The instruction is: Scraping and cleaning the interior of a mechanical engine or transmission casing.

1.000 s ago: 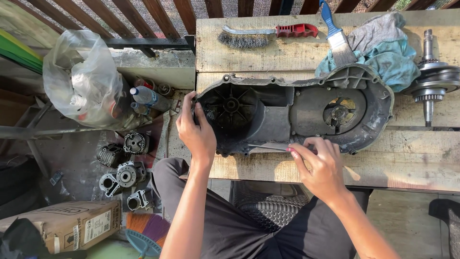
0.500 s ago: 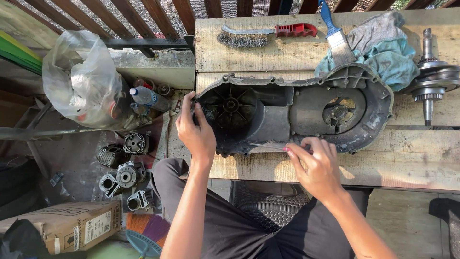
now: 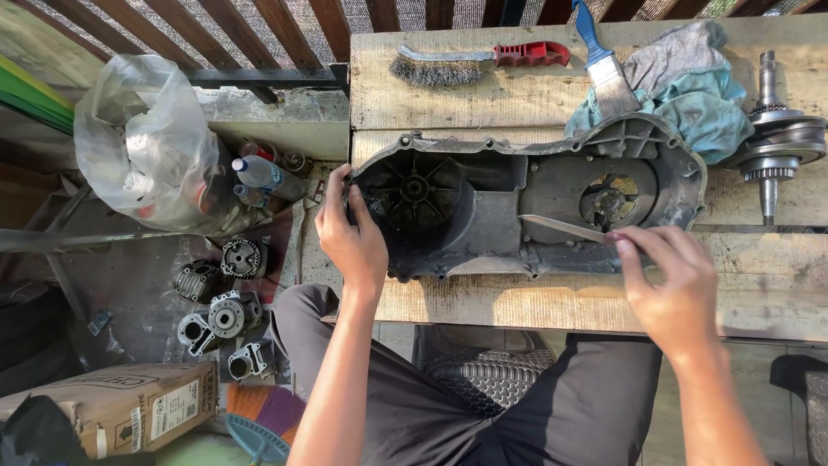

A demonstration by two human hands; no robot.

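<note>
A dark grey engine crankcase cover [image 3: 500, 207] lies open side up on a wooden plank bench [image 3: 535, 302]. My left hand [image 3: 352, 237] grips the cover's left rim. My right hand [image 3: 668, 280] is at the cover's lower right edge and holds a thin flat metal blade [image 3: 565, 228], whose tip points left over the inside of the cover.
At the bench's far side lie a red-handled wire brush [image 3: 474, 62], a blue-handled paintbrush [image 3: 604, 65] and a blue-grey rag [image 3: 690, 82]. A crankshaft [image 3: 772, 142] rests at right. Left of the bench are a plastic bag [image 3: 142, 147], engine cylinders [image 3: 220, 302] and a cardboard box [image 3: 112, 406].
My right hand has moved right along the cover's lower edge, and the thin blade now shows in it. My left hand has stayed on the left rim.
</note>
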